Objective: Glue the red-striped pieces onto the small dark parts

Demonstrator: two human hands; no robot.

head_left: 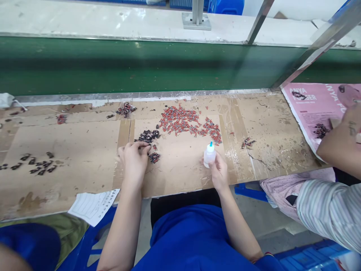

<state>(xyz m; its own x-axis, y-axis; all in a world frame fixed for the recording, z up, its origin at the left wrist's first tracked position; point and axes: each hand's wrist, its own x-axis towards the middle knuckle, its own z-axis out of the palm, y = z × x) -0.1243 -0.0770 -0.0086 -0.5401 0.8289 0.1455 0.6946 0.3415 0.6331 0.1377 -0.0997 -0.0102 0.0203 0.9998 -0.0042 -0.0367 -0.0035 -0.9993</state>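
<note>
My right hand [219, 169] is wrapped round a small translucent squeeze bottle [209, 157] with a white cap and a blue nozzle, held upright above the cardboard [180, 169]. The thumb and fingertips of my left hand [133, 160] are pinched together on a small black piece, largely hidden by the fingers. Just beyond those fingers lies a pile of black parts [148, 136]. A smaller cluster of black and red pieces [154, 157] sits right of the hand. Farther back spreads a wide heap of small red and dark parts [179, 119].
Loose black parts [42, 164] lie at the left, near a paper slip [94, 205] over the front edge. A green conveyor belt [118, 67] runs behind. At right, a co-worker's arm [342, 145] rests by a pink sheet [307, 109]; metal posts [313, 49] rise there.
</note>
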